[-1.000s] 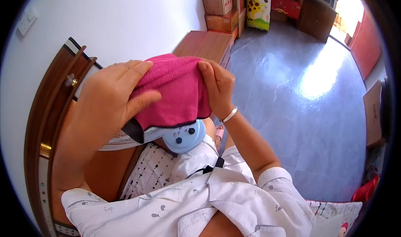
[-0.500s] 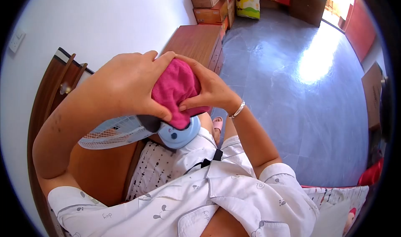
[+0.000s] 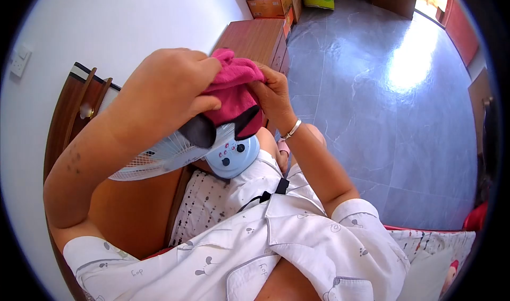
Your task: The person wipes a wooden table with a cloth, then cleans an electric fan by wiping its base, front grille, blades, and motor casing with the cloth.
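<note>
A pink cloth (image 3: pixel 234 78) with dark edging is bunched between my two hands, above a fan. My left hand (image 3: pixel 175 91) has its fingers bent over the cloth's left side, with the thumb stretched along its front. On the right side, my right hand (image 3: pixel 273 94) pinches the cloth; a silver bracelet is on that wrist. Under the cloth, the dark rounded back of the fan (image 3: pixel 199 131) shows beside its white grille (image 3: pixel 154 160). The fan's light blue round base (image 3: pixel 232 157), with dark knobs, lies against my thigh.
A brown wooden cabinet (image 3: pixel 249 38) stands against the wall, with stacked cardboard boxes (image 3: pixel 270 6) behind it. The curved wooden headboard (image 3: pixel 69 110) is at the left. Grey tiled floor (image 3: pixel 361 104) extends to the right, and patterned bedding (image 3: pixel 199 200) lies beside my legs.
The spread cloth was gathered into a bunch, then partly loosened, and its dark edging now hangs over the fan. My right hand has shifted from cupping the cloth to pinching its side.
</note>
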Motion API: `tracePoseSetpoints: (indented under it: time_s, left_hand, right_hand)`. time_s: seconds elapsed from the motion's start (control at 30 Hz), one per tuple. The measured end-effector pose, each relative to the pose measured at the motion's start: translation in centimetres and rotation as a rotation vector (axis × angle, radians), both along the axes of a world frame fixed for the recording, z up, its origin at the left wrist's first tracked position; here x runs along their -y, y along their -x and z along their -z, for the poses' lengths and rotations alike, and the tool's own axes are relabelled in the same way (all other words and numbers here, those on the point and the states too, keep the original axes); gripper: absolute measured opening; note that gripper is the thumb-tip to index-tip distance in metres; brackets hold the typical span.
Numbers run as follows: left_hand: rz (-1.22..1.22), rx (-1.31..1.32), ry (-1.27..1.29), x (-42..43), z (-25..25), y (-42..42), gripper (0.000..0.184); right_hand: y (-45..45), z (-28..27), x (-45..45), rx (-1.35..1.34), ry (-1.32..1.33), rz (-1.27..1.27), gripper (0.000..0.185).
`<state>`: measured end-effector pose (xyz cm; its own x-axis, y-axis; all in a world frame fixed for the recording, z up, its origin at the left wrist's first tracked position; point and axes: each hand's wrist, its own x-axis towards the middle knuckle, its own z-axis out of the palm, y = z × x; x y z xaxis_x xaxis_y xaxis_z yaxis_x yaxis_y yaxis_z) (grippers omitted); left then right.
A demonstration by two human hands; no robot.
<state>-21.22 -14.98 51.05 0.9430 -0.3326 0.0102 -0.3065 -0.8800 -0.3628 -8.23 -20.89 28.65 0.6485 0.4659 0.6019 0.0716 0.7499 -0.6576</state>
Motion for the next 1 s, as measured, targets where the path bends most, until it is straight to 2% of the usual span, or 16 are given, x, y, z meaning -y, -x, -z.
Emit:
tracePoseSetpoints:
  time_s: [0.07, 0.17, 0.2, 0.23, 0.27, 0.37, 0.43, 0.5, 0.57, 0.6, 0.67, 0.7, 0.77, 0.83, 0.93, 1.0]
  left_hand:
    - [0.059, 0.000, -0.113, 0.2, 0.1, -0.6, 0.023]
    - [0.197, -0.013, -0.049, -0.5, 1.9, -1.4, 0.036]
    - [0.137, -0.071, -0.044, -0.7, 2.4, -1.5, 0.047]
    - [0.080, -0.130, -0.039, -0.7, 2.9, -1.6, 0.058]
    - [0.080, -0.130, -0.039, -0.6, 3.1, -1.9, 0.058]
    - [-0.096, -0.203, -0.198, 0.3, 3.6, -3.3, 0.076]
    - [-0.350, -0.450, -0.313, 1.0, 3.0, -4.8, 0.074]
    - [-0.301, -0.417, -0.282, 0.2, 3.2, -5.0, 0.072]
    - [-0.247, -0.393, -0.258, -0.5, 3.5, -4.9, 0.070]
    - [-0.216, -0.335, -0.216, -0.5, 3.5, -4.6, 0.061]
    - [-0.180, -0.287, -0.172, -0.5, 3.6, -4.4, 0.052]
    - [-0.203, -0.302, -0.162, -0.1, 3.1, -4.4, 0.044]
    - [-0.228, -0.322, -0.148, -0.4, 3.3, -4.2, 0.037]
    - [0.016, -0.135, 0.005, -1.3, 4.0, -4.1, 0.017]
    - [-0.022, -0.192, -0.062, -1.4, 4.0, -3.9, 0.015]
    - [-0.018, -0.182, -0.029, -1.6, 3.8, -3.6, 0.013]
  right_hand:
    - [-0.2, -0.2, 0.7, 0.042, 0.014, -0.048, 0.042]
    - [-0.1, 0.8, 2.6, 0.083, 0.102, -0.146, 0.061]
    - [-0.2, 1.3, 3.0, 0.085, 0.176, -0.195, 0.073]
    - [-0.6, 2.3, 2.7, 0.040, 0.294, -0.236, 0.098]
    - [-0.6, 2.8, 2.5, 0.040, 0.294, -0.236, 0.098]
    - [-0.5, 3.1, 2.0, 0.113, 0.436, -0.235, 0.121]
    - [-0.5, 3.8, 1.1, 0.116, 0.426, -0.194, 0.116]
    - [-0.5, 5.0, 0.5, 0.108, 0.420, -0.151, 0.111]
    - [-0.4, 6.3, 0.2, 0.027, 0.351, -0.084, 0.091]
    - [-0.4, 7.0, 0.0, 0.027, 0.349, -0.084, 0.091]
    - [-0.4, 8.5, -0.3, -0.083, 0.281, -0.115, 0.062]
    - [-0.5, 8.9, -0.4, -0.083, 0.281, -0.115, 0.062]
    - [-0.5, 9.8, -0.3, -0.303, 0.166, -0.322, 0.047]
    - [0.8, 8.7, 0.1, -0.296, 0.158, -0.309, 0.045]
    - [1.3, 8.3, 0.3, -0.291, 0.163, -0.315, 0.049]
    - [1.9, 7.7, 0.6, -0.044, 0.143, -0.231, 0.063]
